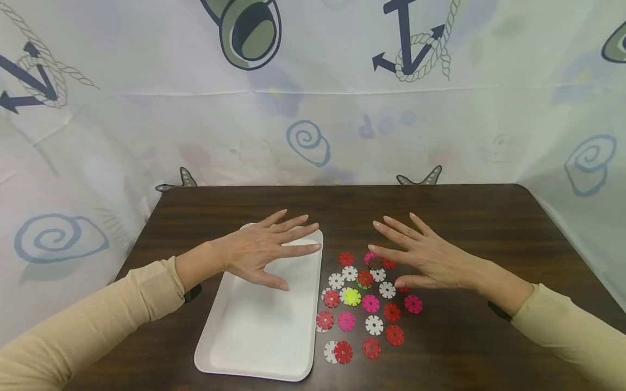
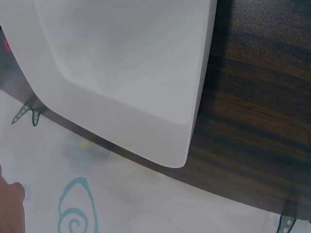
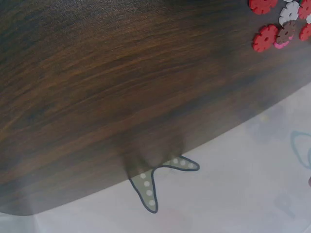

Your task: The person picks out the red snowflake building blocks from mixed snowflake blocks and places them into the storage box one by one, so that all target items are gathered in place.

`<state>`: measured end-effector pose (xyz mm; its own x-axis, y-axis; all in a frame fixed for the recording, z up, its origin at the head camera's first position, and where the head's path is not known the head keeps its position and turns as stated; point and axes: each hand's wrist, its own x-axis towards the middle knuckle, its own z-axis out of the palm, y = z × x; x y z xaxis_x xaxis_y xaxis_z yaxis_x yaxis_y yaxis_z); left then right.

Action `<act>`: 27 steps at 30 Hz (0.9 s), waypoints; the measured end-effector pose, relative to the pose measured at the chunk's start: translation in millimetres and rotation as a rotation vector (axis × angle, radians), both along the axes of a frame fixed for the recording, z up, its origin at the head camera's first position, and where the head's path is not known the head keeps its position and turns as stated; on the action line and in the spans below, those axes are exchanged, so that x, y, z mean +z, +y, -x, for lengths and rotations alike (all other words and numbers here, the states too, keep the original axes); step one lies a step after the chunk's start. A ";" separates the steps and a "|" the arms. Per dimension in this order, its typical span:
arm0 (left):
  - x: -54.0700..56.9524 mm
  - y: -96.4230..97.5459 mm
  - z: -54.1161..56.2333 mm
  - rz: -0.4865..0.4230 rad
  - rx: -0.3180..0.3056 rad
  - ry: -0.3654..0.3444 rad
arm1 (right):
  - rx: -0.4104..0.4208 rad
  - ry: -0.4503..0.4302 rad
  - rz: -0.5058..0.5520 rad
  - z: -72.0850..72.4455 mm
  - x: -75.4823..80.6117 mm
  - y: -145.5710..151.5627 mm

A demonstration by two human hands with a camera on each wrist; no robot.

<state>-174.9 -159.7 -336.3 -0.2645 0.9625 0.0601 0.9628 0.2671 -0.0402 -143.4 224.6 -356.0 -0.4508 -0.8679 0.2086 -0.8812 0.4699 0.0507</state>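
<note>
My left hand (image 1: 261,247) hovers with fingers spread over the far part of a white rectangular tray (image 1: 261,342), holding nothing. To the right, my right hand (image 1: 430,255) is also spread flat and holds nothing, above the right edge of a group of notched plastic discs. Among them are a yellow disc (image 1: 351,297), a pink disc (image 1: 370,303), a white disc (image 1: 374,325) and a red disc (image 1: 395,335). Some discs overlap one another, and a few are partly hidden beneath my right fingers. A corner of the tray (image 2: 131,121) fills much of the left wrist view.
Everything rests on a dark wood-grain table (image 1: 469,217) with rounded far corners. A pale curtain (image 1: 362,141) printed with anchors, shells and starfish hangs behind it and at both sides. Several discs lie close along the tray's right rim.
</note>
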 end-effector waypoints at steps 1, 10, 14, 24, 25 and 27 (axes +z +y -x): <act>-0.4 0.6 -0.1 0.000 0.000 -0.003 | -0.001 -0.005 0.005 -0.3 -0.7 1.0; -5.4 -4.0 -3.8 -0.036 0.147 -0.119 | -0.132 -0.156 0.236 1.0 -16.6 7.6; -13.1 -28.8 -9.9 -0.204 0.424 -0.343 | -0.323 -0.360 0.429 5.2 -33.1 3.5; -43.2 -99.9 -43.0 -0.469 0.822 -0.659 | -0.486 -0.573 0.373 13.0 -58.2 -8.7; -45.1 -101.6 -44.6 -0.475 0.822 -0.687 | -0.488 -0.568 0.356 12.7 -58.6 -9.1; -48.0 -103.1 -46.5 -0.479 0.819 -0.723 | -0.493 -0.551 0.327 11.4 -59.2 -9.3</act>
<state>-128.3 -262.8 -384.3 -0.9098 0.4122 -0.0485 0.2576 0.6524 0.7128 -154.9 215.2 -415.2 -0.8778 -0.4760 0.0540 -0.4272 0.7268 -0.5379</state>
